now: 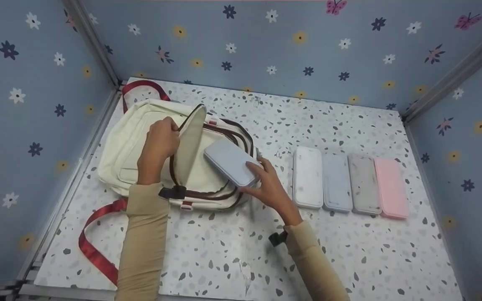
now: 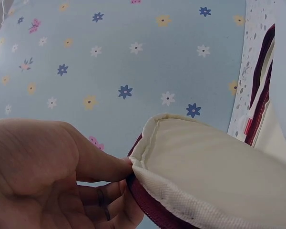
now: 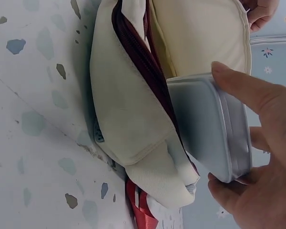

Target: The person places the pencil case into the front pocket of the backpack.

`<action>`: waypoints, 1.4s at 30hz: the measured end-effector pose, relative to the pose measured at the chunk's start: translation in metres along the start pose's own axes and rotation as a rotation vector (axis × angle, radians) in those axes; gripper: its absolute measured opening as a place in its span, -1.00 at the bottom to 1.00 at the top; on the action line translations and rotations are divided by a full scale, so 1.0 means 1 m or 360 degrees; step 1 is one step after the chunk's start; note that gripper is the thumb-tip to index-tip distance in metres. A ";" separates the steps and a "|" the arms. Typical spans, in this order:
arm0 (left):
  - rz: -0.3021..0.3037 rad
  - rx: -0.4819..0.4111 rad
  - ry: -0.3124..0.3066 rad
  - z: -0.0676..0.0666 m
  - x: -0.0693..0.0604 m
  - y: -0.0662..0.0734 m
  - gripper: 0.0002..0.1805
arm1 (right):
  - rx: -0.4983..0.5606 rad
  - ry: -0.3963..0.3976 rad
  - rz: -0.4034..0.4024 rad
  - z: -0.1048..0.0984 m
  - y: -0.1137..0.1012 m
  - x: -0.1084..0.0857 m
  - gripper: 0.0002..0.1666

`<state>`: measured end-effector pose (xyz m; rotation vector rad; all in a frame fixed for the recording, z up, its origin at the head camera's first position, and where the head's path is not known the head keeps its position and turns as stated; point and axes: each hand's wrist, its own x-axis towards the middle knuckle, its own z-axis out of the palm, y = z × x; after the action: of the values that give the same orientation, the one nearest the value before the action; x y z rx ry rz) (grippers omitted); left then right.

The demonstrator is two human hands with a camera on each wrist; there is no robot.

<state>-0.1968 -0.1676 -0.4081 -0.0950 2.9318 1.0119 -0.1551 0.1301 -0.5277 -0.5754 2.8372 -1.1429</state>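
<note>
A cream backpack [image 1: 126, 138] with dark red zips lies on the table, its front flap [image 1: 191, 144] lifted. My left hand [image 1: 159, 142] pinches the flap's edge between thumb and fingers, as the left wrist view also shows at the flap corner [image 2: 181, 157]. In my right hand [image 1: 268, 184] is a pale blue-grey case [image 1: 230, 161], gripped by its near end, tilted over the backpack's opening. Seen from the right wrist, the case [image 3: 205, 124] has its far end at the zipped opening, and the fingers of my right hand [image 3: 262, 143] hold its sides.
To the right, a white case [image 1: 308, 177], a light blue case [image 1: 337, 182], a grey case [image 1: 365, 184] and a pink case [image 1: 391, 188] lie side by side. A red strap [image 1: 92, 248] spreads at the left front. Flowered panels [image 1: 266, 46] surround the speckled table [image 1: 207, 259].
</note>
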 end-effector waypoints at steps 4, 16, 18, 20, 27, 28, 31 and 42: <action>-0.0019 -0.0001 -0.0003 0.000 0.000 0.000 -0.81 | 0.0056 0.0062 0.0044 0.001 0.001 0.003 -0.06; -0.0021 -0.0013 -0.0014 0.001 0.000 0.001 -0.80 | 0.0037 0.0081 0.0094 0.011 -0.002 0.025 0.02; -0.0019 -0.0012 -0.0006 0.001 0.000 0.001 -0.80 | 0.0026 0.0077 0.0067 0.012 -0.003 0.029 0.03; -0.0022 -0.0013 -0.0003 0.001 0.000 0.002 -0.80 | 0.0008 0.0082 0.0025 0.015 -0.004 0.032 0.03; -0.0025 0.0000 -0.0022 0.003 0.000 0.003 -0.79 | -0.0018 0.0073 -0.0019 0.023 -0.010 0.042 0.04; -0.0022 -0.0001 -0.0021 0.003 0.000 0.003 -0.79 | -0.0016 0.0065 -0.0014 0.025 -0.011 0.044 0.06; -0.0024 -0.0014 -0.0018 0.004 0.001 0.004 -0.79 | 0.0005 0.0056 -0.0013 0.028 -0.013 0.048 0.08; -0.0047 -0.0006 -0.0041 0.004 0.001 0.005 -0.80 | -0.0009 0.0027 -0.0019 0.036 -0.014 0.060 0.06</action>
<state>-0.1977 -0.1610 -0.4085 -0.1242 2.8961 1.0073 -0.2003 0.0762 -0.5381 -0.5861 2.8563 -1.1473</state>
